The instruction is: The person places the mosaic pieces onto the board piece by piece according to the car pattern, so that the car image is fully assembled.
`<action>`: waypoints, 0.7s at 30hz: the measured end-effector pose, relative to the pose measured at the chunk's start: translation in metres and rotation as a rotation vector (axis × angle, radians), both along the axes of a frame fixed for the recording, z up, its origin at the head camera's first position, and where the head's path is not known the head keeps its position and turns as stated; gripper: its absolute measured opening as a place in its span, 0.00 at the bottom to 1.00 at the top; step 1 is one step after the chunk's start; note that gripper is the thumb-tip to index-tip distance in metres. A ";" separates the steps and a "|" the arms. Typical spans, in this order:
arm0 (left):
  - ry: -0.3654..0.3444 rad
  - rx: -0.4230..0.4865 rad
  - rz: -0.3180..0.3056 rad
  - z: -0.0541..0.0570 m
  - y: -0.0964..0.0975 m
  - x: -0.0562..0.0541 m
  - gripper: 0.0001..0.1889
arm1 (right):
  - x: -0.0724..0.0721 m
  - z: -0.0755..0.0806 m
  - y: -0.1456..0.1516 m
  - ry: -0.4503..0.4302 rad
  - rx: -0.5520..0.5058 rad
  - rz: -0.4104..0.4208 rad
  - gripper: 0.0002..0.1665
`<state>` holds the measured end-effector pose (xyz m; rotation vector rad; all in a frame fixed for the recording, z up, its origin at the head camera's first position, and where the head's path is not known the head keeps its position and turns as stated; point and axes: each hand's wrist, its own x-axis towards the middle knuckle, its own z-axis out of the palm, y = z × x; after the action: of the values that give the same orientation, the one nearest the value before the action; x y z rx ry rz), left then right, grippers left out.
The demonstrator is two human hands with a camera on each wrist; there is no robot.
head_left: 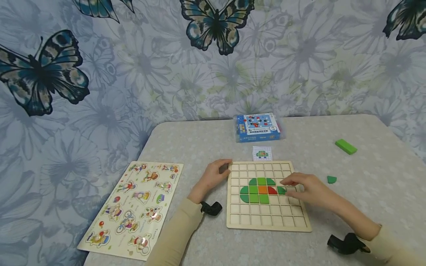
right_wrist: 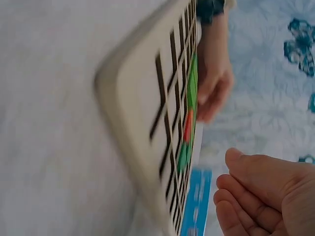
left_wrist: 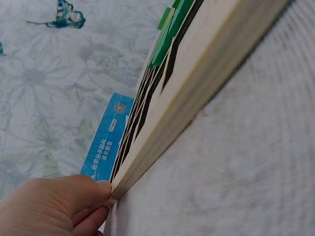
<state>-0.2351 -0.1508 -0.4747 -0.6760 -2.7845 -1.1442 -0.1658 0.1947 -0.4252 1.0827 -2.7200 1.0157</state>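
Observation:
A wooden grid board (head_left: 246, 218) lies on the table, with green, orange and red tiles in its middle. My left hand (head_left: 213, 178) is at the board's far left corner. In the left wrist view its thumb (left_wrist: 91, 192) and fingers pinch that corner. Over the right side of the board is my right hand (head_left: 309, 189), its fingers loosely bent near a dark green rounded tile (head_left: 281, 190). Nothing shows between thumb and fingers in the right wrist view. Left of that tile sit a red tile (head_left: 272, 190) and an orange square (head_left: 262, 190).
A small pattern card (head_left: 262, 153) lies just behind the board, and a blue box (head_left: 259, 137) behind that. Right of the board are a dark green rounded tile (head_left: 331, 179) and a bright green stack (head_left: 346, 146). A picture board (head_left: 133, 210) lies at the left.

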 end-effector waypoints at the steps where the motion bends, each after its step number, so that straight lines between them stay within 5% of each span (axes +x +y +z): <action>1: 0.000 -0.001 0.000 0.000 0.000 0.000 0.22 | -0.001 0.001 0.009 0.007 0.011 -0.025 0.17; 11: 0.020 -0.004 -0.003 -0.001 -0.003 -0.001 0.22 | 0.006 -0.009 0.076 0.067 0.134 -0.240 0.20; 21: 0.027 0.016 -0.009 -0.003 -0.001 -0.002 0.22 | 0.012 -0.030 0.090 0.162 0.123 -0.244 0.22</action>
<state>-0.2368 -0.1516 -0.4780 -0.6980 -2.7501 -1.1484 -0.1538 0.2847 -0.4551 0.7812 -2.7245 0.7022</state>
